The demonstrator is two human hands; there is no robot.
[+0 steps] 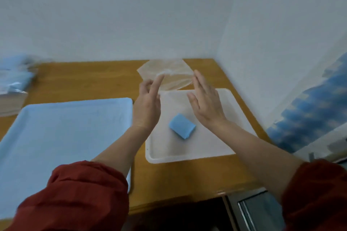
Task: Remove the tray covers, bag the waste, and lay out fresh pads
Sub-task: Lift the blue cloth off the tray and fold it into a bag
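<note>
A white tray [221,148] lies on the wooden table with a folded blue pad [182,126] on it. To its left is a second tray [62,133], lined with a light blue pad. A clear plastic bag [166,73] lies crumpled behind the white tray, near the wall. My left hand [147,105] hovers at the white tray's left edge, forefinger stretched toward the bag, the other fingers loosely bent, holding nothing. My right hand [204,103] is raised over the tray with straight fingers, just in front of the bag.
A wrapped stack of blue pads [14,80] sits at the table's far left. White walls close off the back and right of the wooden table [90,78]. A blue patterned surface [309,110] lies at the right. A dark unit [251,210] stands below the table's front edge.
</note>
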